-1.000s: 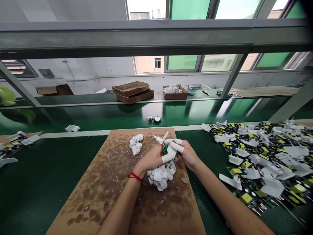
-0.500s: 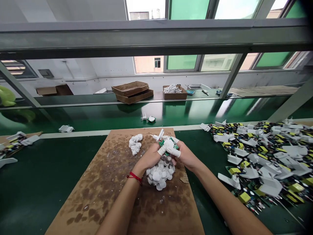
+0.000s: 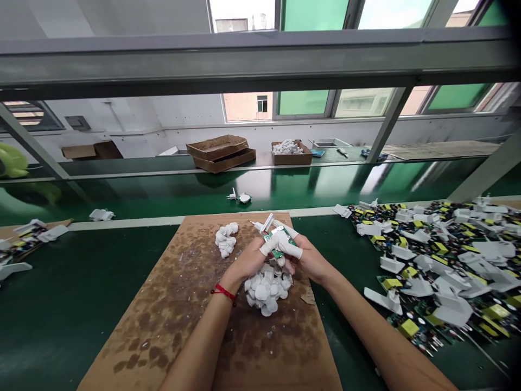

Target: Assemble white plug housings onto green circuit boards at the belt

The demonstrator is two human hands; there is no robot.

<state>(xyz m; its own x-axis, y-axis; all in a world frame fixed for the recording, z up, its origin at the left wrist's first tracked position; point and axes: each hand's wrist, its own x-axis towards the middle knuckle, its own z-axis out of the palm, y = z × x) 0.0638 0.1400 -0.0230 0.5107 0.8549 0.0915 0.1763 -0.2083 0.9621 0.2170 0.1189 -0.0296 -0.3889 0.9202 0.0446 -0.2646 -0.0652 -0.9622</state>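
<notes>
No text, label, brand, number or sign is legible.
</notes>
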